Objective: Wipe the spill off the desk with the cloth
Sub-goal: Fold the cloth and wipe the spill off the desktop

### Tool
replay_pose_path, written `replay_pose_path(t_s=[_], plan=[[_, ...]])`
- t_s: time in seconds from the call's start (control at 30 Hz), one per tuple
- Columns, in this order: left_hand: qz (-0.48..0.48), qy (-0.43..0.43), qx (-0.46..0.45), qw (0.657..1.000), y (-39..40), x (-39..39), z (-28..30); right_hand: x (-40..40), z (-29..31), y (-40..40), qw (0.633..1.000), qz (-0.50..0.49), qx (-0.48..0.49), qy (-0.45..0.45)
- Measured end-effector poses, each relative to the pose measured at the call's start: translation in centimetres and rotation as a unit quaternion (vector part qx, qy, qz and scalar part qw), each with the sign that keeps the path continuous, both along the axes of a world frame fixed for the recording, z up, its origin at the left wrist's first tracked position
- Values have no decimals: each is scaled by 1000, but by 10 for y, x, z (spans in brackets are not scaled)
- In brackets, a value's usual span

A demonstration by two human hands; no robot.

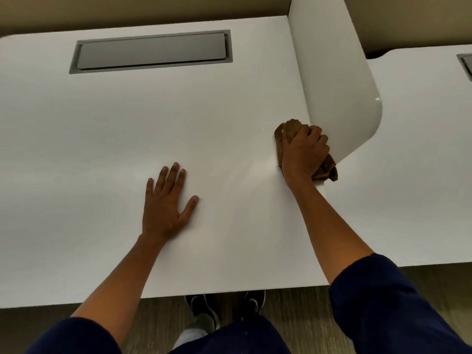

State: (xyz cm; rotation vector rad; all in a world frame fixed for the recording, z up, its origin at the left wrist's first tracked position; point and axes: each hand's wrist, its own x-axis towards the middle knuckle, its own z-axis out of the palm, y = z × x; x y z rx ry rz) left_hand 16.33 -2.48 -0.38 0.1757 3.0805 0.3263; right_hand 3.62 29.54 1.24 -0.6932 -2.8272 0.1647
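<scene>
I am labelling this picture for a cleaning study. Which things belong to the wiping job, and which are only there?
Belong to the job:
brown cloth, gripped by the right hand
white desk
left hand, flat on the desk

Only there:
grey cable hatch
white divider panel
neighbouring desk

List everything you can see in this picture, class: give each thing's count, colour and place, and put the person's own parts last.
desk: one, white, centre
cable hatch: one, grey, set in desk's far side
divider: one, white, upright at desk's right edge
second desk: one, white, right of divider
cloth: one, brown, bunched against divider's base
shoes: two, black, on floor below desk
left hand: flat on desk
right hand: grips cloth
</scene>
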Motion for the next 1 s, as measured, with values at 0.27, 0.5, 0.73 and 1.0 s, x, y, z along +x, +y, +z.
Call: replay_pose_path(t_s=[0.27, 0.5, 0.73, 1.0], plan=[[-4, 12, 7, 1000, -2, 0, -3, -32, 5, -12, 1000, -3, -24, -12], [-7, 4, 14, 1000, -2, 1, -1, -23, 8, -35, 997, 71, -35, -1], [-8, -1, 42, 999, -4, -1, -2, 1, 8, -88, 984, 172, -30, -18], [0, 17, 139, 990, -7, 0, -2, 60, 15, -143, 960, 275, -30, -39]])
